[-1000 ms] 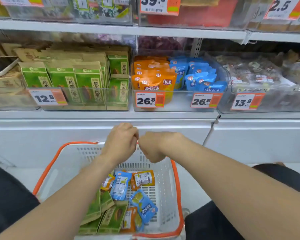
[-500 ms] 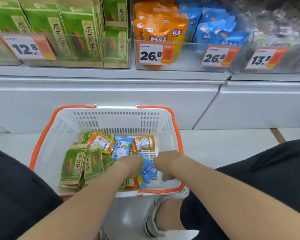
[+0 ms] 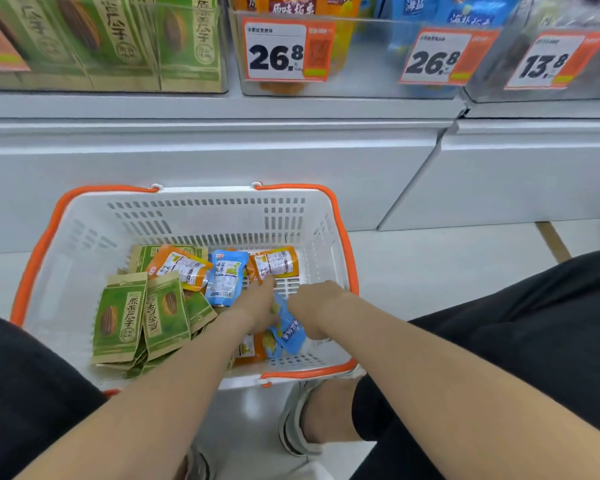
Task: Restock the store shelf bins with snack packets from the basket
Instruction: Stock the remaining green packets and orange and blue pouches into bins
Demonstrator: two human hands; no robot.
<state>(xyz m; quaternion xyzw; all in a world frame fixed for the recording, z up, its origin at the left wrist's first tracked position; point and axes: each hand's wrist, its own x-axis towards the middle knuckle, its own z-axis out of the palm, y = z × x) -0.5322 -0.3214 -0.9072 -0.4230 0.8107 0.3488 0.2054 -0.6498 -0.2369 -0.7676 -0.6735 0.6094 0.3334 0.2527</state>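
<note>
Now left hand farther forward, fingertips at orange packet

White slotted plastic basket, glossy foil-like packets, seemingly matt paper pouches.

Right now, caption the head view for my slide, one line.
Left hand and right hand reach into a white basket of snack packets, a blue packet between them, below price-tagged shelf bins.

Head-worn view, steeply downward, close over basket
</note>
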